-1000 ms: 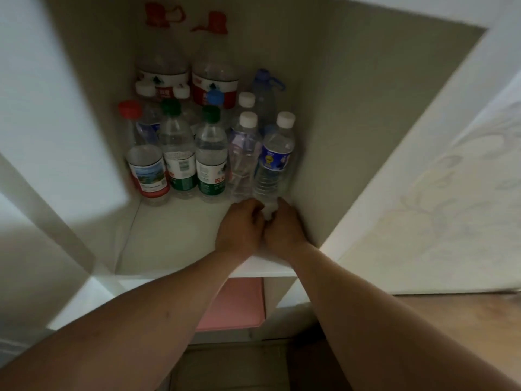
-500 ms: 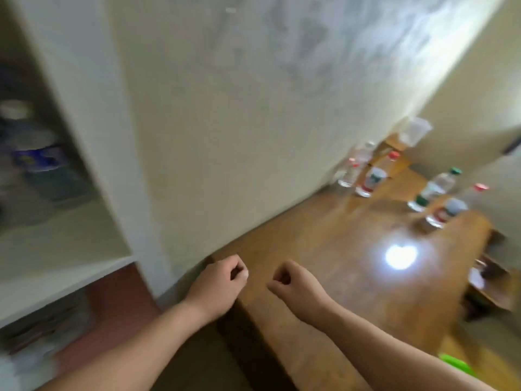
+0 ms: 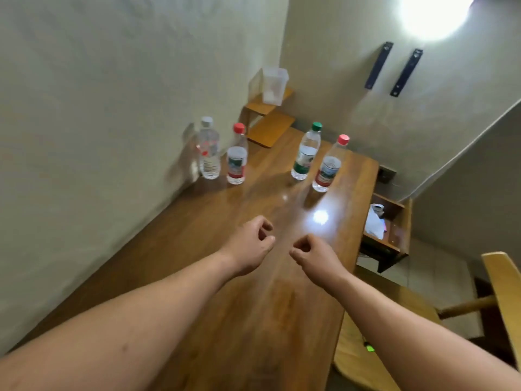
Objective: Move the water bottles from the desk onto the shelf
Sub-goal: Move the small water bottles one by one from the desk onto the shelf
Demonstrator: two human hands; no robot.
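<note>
Several water bottles stand upright at the far end of the brown wooden desk (image 3: 239, 306). A white-capped bottle (image 3: 209, 149) and a red-capped bottle (image 3: 237, 155) stand by the left wall. A green-capped bottle (image 3: 307, 152) and another red-capped bottle (image 3: 328, 165) stand further right. My left hand (image 3: 251, 244) and my right hand (image 3: 313, 253) hover side by side over the middle of the desk, well short of the bottles. Both hold nothing, with fingers loosely curled. The shelf is out of view.
A clear plastic container (image 3: 274, 86) sits on a small wooden stepped stand (image 3: 267, 119) in the far corner. A side cabinet (image 3: 389, 235) holding a white bag stands beyond the desk's right edge. A wooden chair (image 3: 501, 300) is at the right.
One second ago both hands rested at the shelf's front by the stored bottles. The view has since swung right to the desk, and both empty hands have moved out over it.
</note>
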